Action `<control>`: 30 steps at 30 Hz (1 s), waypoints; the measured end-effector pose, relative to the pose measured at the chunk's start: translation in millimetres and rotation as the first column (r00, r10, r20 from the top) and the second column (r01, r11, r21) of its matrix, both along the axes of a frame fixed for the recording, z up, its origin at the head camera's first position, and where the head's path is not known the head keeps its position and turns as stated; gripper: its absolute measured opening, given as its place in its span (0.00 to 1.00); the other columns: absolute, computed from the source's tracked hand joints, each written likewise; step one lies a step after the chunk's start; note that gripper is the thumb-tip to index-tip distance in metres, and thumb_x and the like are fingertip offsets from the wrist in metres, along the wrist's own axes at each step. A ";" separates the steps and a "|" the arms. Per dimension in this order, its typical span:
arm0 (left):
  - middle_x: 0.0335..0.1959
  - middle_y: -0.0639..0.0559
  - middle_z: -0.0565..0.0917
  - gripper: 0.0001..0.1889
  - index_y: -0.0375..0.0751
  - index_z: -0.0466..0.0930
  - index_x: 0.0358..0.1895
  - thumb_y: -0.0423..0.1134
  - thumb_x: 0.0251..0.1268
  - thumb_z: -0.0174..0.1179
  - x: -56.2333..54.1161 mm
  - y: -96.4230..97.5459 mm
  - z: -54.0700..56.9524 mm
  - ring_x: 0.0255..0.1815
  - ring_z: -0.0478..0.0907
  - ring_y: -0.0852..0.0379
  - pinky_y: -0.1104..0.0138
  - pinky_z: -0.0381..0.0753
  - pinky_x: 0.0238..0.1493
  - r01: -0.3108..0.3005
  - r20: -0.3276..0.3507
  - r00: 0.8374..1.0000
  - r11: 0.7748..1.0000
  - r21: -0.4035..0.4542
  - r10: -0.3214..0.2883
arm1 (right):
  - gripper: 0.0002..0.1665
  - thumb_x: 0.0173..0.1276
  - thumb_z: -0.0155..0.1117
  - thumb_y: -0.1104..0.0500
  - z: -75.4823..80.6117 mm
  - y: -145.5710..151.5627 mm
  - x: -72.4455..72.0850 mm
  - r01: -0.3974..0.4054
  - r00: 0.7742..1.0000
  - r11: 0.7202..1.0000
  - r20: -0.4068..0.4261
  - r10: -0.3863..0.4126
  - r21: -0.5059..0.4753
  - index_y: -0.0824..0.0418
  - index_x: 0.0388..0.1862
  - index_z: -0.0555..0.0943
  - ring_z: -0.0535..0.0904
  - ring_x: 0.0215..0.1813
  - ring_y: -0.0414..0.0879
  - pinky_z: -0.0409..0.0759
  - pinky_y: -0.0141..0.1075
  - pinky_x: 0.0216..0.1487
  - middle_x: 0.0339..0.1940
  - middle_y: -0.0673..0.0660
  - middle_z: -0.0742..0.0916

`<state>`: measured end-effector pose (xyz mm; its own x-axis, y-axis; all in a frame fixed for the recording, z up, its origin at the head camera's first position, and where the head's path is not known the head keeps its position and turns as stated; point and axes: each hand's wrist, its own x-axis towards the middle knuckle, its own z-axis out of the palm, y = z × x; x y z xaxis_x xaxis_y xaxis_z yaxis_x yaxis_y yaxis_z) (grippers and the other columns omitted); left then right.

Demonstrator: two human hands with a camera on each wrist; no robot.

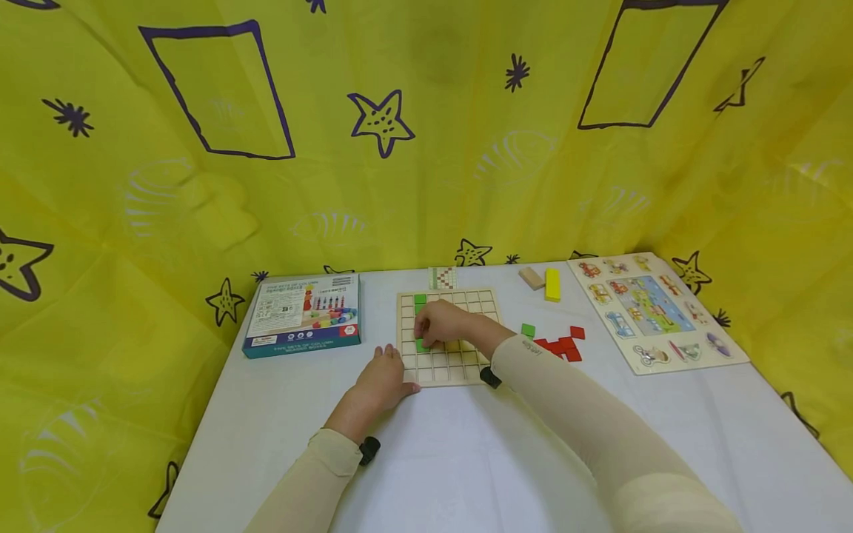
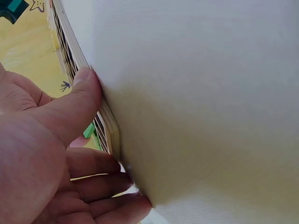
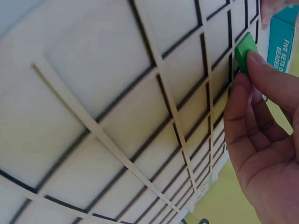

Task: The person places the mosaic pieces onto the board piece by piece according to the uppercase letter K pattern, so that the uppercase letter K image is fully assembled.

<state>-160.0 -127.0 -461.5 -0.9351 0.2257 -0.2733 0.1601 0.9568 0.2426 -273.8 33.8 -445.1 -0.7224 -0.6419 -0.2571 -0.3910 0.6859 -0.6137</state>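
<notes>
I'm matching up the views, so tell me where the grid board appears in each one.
Head: grid board just below centre.
Left wrist: grid board seen edge-on, slanting down left of centre from the top.
Right wrist: grid board filling the left and centre.
Shared landmark: yellow curtain.

Widest room: bare tabletop (image 1: 433, 459) on near side of grid board (image 1: 443, 384), between sleeves (image 1: 313, 470); left hand (image 1: 380, 381) blocks board's near left corner; right hand (image 1: 443, 323), pinching green tile (image 3: 243, 53), bars way over board's middle; slim lane between board and box (image 1: 303, 318) on left; right of board, loose tiles (image 1: 569, 347), then picture puzzle (image 1: 656, 314); behind board, card (image 1: 443, 278), then curtain (image 1: 400, 200)
</notes>
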 end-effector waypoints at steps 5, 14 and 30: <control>0.73 0.27 0.63 0.45 0.17 0.62 0.70 0.55 0.66 0.66 0.1 0.8 1.2 0.75 0.58 0.31 0.50 0.66 0.71 -0.006 0.003 1.000 1.000 0.001 0.006 | 0.03 0.63 0.74 0.66 -1.9 -0.6 3.0 -0.004 1.000 1.000 -0.029 0.004 0.005 0.60 0.35 0.88 0.79 0.34 0.41 0.79 0.31 0.38 0.30 0.48 0.86; 0.73 0.27 0.63 0.45 0.18 0.62 0.70 0.54 0.65 0.66 1.5 1.2 4.6 0.75 0.58 0.32 0.50 0.66 0.70 -0.018 0.006 1.000 1.000 0.011 0.018 | 0.03 0.63 0.74 0.67 -1.4 -0.8 7.0 0.019 0.999 1.000 -0.036 -0.019 -0.010 0.61 0.35 0.88 0.79 0.36 0.40 0.80 0.32 0.42 0.31 0.48 0.87; 0.74 0.27 0.62 0.45 0.17 0.61 0.70 0.54 0.66 0.66 1.7 2.2 1.1 0.76 0.57 0.32 0.49 0.64 0.72 -0.022 0.013 1.000 1.000 0.017 0.022 | 0.04 0.68 0.70 0.64 12.8 34.8 -7.5 0.072 0.997 0.992 -0.006 -0.074 -0.106 0.63 0.40 0.88 0.81 0.36 0.44 0.81 0.34 0.38 0.34 0.50 0.87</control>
